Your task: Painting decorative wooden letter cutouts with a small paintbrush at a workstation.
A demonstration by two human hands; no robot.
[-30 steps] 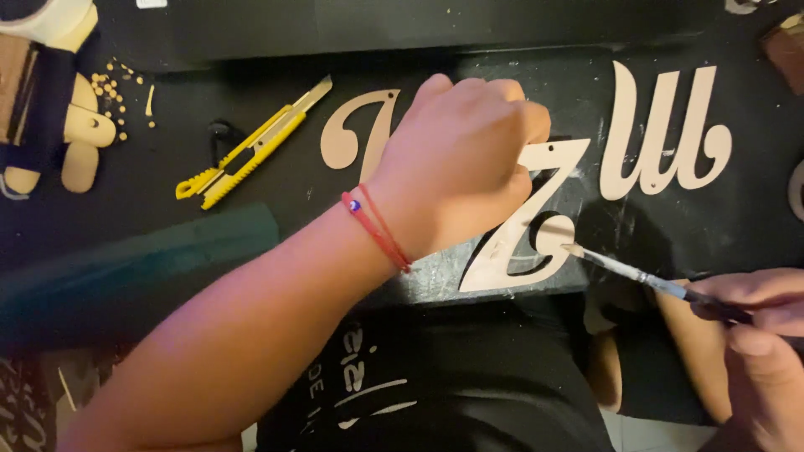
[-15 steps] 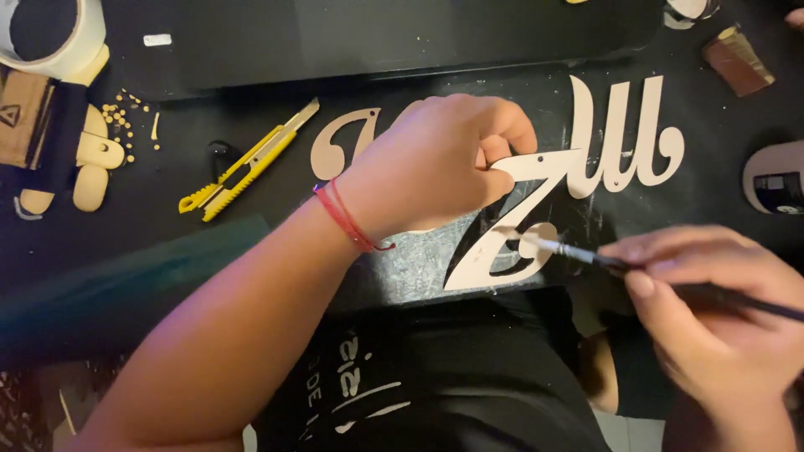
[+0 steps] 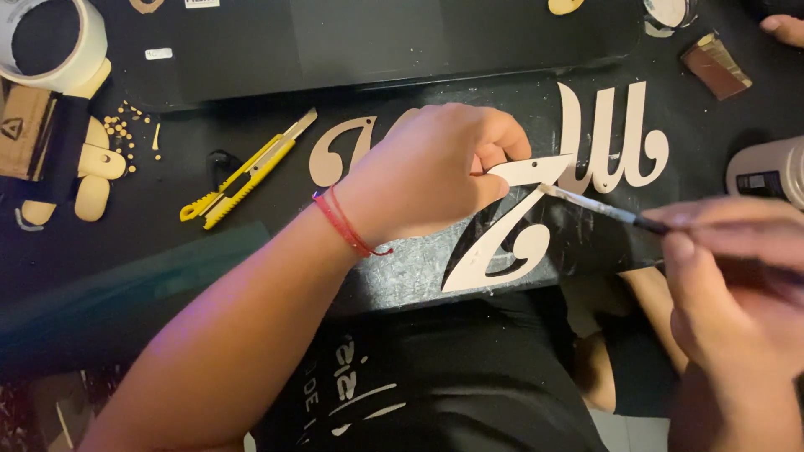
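Note:
My left hand (image 3: pixel 435 172), with a red string on its wrist, presses down on the top of a pale wooden letter cutout (image 3: pixel 511 234) lying on a black board (image 3: pixel 419 268). My right hand (image 3: pixel 737 285) grips a thin paintbrush (image 3: pixel 599 208); its white tip touches the letter's upper stroke near my left fingers. A second curly wooden letter (image 3: pixel 615 142) lies just behind, and another curved cutout (image 3: pixel 339 151) pokes out from behind my left hand.
A yellow utility knife (image 3: pixel 247 172) lies left of the letters. A tape roll (image 3: pixel 59 50) and small wooden pieces (image 3: pixel 96 176) sit at far left. A white container (image 3: pixel 766 172) stands at right, a brown block (image 3: pixel 713 67) at upper right. A dark tray (image 3: pixel 377 42) lies behind.
The brush tip has moved up from the letter's lower curl to its upper stroke. My right hand came further into view. My left hand stays pressed on the letter.

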